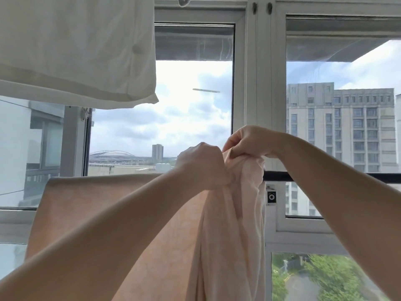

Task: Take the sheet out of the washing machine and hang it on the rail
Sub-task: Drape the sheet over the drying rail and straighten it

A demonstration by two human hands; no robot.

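Peach sheet [121,213] drapes over the dark rail [325,177] mid-frame; left hand [204,166] and right hand [247,142] each clutch its bunched top edge.

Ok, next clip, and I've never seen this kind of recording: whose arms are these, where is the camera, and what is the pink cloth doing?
There is no machine here. A person wears one wide-angle camera on the head, so you see their own two bare arms reaching forward. This is the only view. The left hand and the right hand both grip a bunched part of a pale pink sheet. To the left, the sheet already lies spread over a dark rail that runs in front of the window; the bunched part hangs down. A white cloth hangs higher up on the left. Outside are sky and buildings.
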